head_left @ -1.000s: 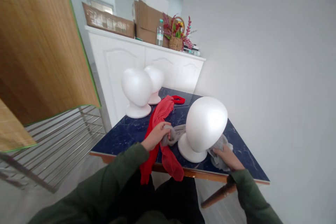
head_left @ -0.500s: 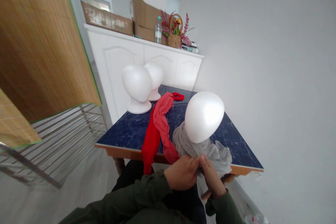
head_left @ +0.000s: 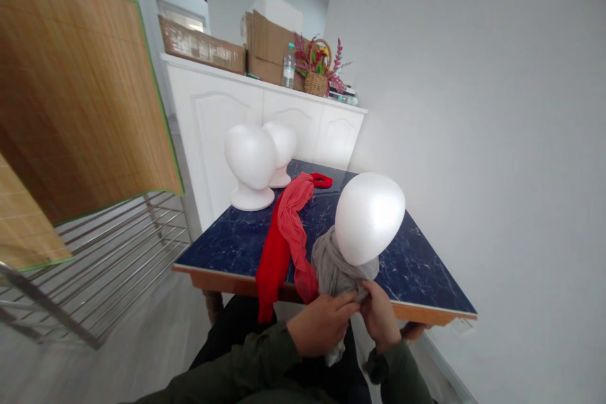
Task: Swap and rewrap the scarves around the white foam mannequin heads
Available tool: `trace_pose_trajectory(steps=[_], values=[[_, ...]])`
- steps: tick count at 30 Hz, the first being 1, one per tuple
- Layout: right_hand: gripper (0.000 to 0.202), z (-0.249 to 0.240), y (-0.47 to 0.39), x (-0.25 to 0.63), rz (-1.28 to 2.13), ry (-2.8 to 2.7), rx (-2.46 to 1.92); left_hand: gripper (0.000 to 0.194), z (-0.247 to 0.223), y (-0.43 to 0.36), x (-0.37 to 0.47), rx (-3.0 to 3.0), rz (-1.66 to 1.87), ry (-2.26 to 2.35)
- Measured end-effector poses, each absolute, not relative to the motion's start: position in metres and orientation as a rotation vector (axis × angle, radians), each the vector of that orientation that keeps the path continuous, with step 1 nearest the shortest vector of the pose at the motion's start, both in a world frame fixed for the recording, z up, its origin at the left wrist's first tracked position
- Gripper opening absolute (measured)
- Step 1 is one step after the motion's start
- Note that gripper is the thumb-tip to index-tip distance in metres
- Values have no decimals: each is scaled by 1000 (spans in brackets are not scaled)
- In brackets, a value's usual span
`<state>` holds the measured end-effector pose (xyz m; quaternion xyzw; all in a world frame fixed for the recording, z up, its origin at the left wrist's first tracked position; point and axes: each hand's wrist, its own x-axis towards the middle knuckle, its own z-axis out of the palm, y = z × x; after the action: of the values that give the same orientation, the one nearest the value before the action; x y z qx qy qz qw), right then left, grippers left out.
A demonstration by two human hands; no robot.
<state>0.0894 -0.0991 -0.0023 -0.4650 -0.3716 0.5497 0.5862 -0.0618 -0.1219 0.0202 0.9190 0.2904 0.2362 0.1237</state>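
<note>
I have both hands at the front of the near head (head_left: 369, 218), meeting on the gray scarf (head_left: 331, 265). The scarf is bunched against the lower part of that head, along its left and front; I cannot see round the back. My right hand (head_left: 380, 315) pinches the cloth between thumb and fingers. My left hand (head_left: 322, 325) has its fingers closed on it just beside, though its palm is hidden from me, and a loose end hangs below.

The near head stands on the blue worktop (head_left: 227, 243). To its left I see a pink scarf (head_left: 296, 218) lying partly over a red scarf (head_left: 273, 265), both drooping over the front edge. Farther left and back of it stand two more heads, the left head (head_left: 250, 158) partly covering the rear head (head_left: 284, 142). Well behind it is a white cabinet (head_left: 225, 117), with a bottle (head_left: 288, 67) and a flower basket (head_left: 315, 84) on top.
</note>
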Motion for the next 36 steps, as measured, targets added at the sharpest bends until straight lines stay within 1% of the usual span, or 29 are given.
trace_pose_trajectory(steps=[3,6,8,11,13,14,16,18,20,23,26,29,32,34,36], values=[[14,0,-93,93,1460,-648,-945,26,13,-115,-68,2320,891,1020],[15,7,-91,93,1571,-557,-791,24,8,-97,-67,2039,941,1203],[15,10,-90,90,1587,-587,-756,28,8,-84,-64,1955,901,1257],[14,13,-90,87,1592,-636,-726,41,11,-69,-59,1871,890,1250],[16,15,-92,84,1613,-657,-711,45,13,-64,-57,1797,813,1209],[17,16,-93,83,1631,-666,-712,42,13,-61,-56,1745,744,1173],[20,18,-96,83,1665,-672,-727,32,14,-58,-55,1610,626,1082],[21,17,-98,86,1663,-659,-766,22,15,-54,-55,1426,618,973],[17,13,-99,93,1586,-632,-833,20,18,-50,-57,1197,698,871],[12,4,-97,109,1458,-621,-931,22,30,-44,-69,856,817,748],[15,-4,-93,125,1401,-677,-1021,27,43,-38,-91,621,758,643],[16,-9,-86,137,1219,-798,-1137,28,49,-31,-120,477,730,534],[20,-11,-79,147,948,-979,-1323,25,47,-24,-151,436,921,512],[21,-11,-74,154,770,-1123,-1482,24,43,-21,-167,527,1028,557],[24,-12,-69,158,602,-1243,-1598,34,38,-22,-173,711,1042,674]])
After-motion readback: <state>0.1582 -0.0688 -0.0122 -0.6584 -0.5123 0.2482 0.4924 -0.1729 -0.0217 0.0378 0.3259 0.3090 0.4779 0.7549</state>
